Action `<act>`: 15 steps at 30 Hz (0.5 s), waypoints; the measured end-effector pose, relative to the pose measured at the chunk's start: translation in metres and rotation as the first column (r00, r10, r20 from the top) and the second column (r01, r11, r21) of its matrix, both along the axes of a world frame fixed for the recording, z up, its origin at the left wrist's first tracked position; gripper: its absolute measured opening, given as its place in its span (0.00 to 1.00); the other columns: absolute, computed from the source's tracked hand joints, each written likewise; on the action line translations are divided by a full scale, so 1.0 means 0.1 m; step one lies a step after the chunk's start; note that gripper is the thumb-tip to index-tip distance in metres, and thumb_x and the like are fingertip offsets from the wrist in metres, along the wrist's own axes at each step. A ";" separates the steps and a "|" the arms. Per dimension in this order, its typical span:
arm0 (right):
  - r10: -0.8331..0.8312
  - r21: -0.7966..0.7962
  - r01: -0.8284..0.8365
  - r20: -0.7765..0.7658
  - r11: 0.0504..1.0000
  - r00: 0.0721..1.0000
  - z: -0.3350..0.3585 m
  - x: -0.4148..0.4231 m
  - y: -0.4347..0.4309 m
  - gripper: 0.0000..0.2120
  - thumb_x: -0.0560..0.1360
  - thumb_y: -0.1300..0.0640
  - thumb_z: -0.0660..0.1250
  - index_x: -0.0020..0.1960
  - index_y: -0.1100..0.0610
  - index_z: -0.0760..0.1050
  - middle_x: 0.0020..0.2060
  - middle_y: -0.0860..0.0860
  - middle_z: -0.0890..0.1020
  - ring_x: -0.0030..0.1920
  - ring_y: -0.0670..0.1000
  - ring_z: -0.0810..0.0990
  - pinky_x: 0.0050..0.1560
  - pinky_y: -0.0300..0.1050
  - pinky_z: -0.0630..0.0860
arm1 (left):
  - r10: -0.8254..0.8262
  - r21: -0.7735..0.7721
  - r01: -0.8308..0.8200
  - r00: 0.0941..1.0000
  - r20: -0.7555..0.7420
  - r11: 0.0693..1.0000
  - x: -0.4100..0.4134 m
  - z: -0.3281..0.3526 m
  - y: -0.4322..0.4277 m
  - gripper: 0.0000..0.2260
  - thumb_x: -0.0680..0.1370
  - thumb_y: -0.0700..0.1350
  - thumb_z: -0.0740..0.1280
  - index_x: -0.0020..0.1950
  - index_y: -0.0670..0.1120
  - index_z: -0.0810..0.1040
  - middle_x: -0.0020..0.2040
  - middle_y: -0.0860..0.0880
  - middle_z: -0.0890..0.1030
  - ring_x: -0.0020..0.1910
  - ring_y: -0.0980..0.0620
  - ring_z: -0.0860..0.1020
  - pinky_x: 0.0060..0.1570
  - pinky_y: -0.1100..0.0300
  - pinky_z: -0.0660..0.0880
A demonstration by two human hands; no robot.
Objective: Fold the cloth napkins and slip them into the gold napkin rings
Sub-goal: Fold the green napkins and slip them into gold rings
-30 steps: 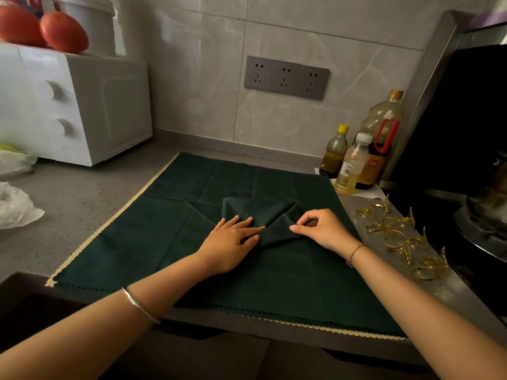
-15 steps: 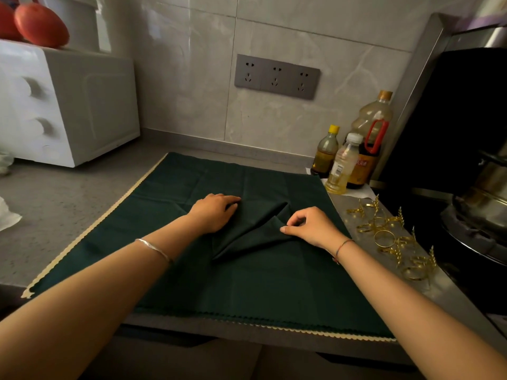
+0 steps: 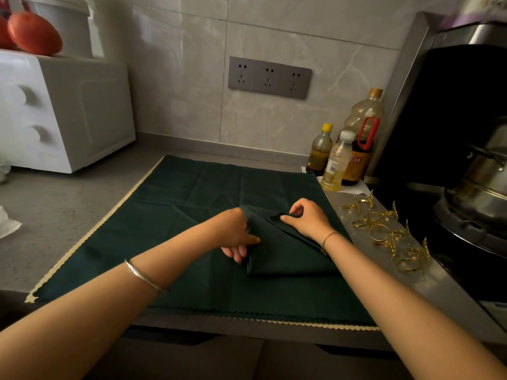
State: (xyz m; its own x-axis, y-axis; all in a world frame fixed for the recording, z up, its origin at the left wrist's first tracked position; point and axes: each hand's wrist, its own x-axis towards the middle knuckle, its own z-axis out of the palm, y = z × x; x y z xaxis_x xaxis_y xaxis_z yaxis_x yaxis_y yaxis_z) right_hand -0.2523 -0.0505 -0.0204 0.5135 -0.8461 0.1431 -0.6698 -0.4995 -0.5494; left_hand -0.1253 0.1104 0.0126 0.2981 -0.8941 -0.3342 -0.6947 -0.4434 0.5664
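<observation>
**Task item.** 1 dark green napkin (image 3: 288, 253) lies part-folded on a flat cloth (image 3: 164, 242) of the same green, right of centre on the grey speckled counter (image 3: 68, 204). Its lower part is a flat layered panel with a straight near edge. Its upper part rises in a narrow ridge between the hands. The weave is matte and fine. The flat cloth shows pressed crease lines and a cream scalloped trim on its left and near edges.

**Grip.**
- The left hand (image 3: 236, 234) holds the napkin's left edge, thumb on top and fingers curled beneath.
- The right hand (image 3: 307, 220) pinches the ridge at its upper end between thumb and fingertips, a narrow grip.

**Rings.** Gold rings (image 3: 384, 231) lie in a loose cluster on the counter strip just right of the cloth, apart from the napkin. They are thin polished metal bands with leaf-like sprigs.

**Writing.**
- The small clear bottle (image 3: 336, 163) carries a white printed label, too small to read.
- The large bottle (image 3: 362, 133) has a red handle and an orange label with unreadable characters.
- A yellow-capped bottle (image 3: 319, 149) stands beside these 2.

**Other.**
- A grey panel (image 3: 269, 77) of 3 sockets sits on the glossy marbled wall tiles.
- A white appliance (image 3: 68, 111) with 2 round knobs stands at left.
- A steel pot (image 3: 482, 182) stands at right.
</observation>
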 end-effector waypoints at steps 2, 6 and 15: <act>-0.023 -0.036 0.023 0.001 0.999 1.000 -0.07 0.00 0.01 0.11 0.72 0.46 0.70 0.42 0.50 0.70 0.49 0.50 0.75 0.53 0.51 0.75 0.57 0.50 0.73 | 0.006 -0.120 0.033 0.951 0.308 0.992 -0.06 -0.04 -0.03 0.23 0.79 0.52 0.65 0.64 0.39 0.62 0.41 0.47 0.80 0.41 0.50 0.80 0.38 0.59 0.75; -0.017 -0.179 0.017 0.001 0.984 1.000 -0.15 0.01 0.07 0.10 0.74 0.47 0.67 0.46 0.51 0.69 0.48 0.48 0.74 0.52 0.49 0.73 0.55 0.45 0.67 | -0.016 -0.377 0.314 0.786 0.618 0.872 -0.05 -0.15 -0.17 0.22 0.82 0.52 0.55 0.75 0.49 0.58 0.71 0.47 0.67 0.70 0.48 0.65 0.67 0.54 0.62; 0.116 -0.187 -0.089 0.140 0.978 0.983 -0.13 -0.05 0.10 0.01 0.75 0.56 0.68 0.45 0.53 0.76 0.47 0.48 0.76 0.46 0.47 0.75 0.46 0.37 0.72 | -0.244 -0.151 0.359 0.834 0.495 0.921 0.03 -0.49 -0.31 0.22 0.84 0.51 0.45 0.79 0.52 0.46 0.79 0.53 0.49 0.77 0.53 0.45 0.74 0.53 0.37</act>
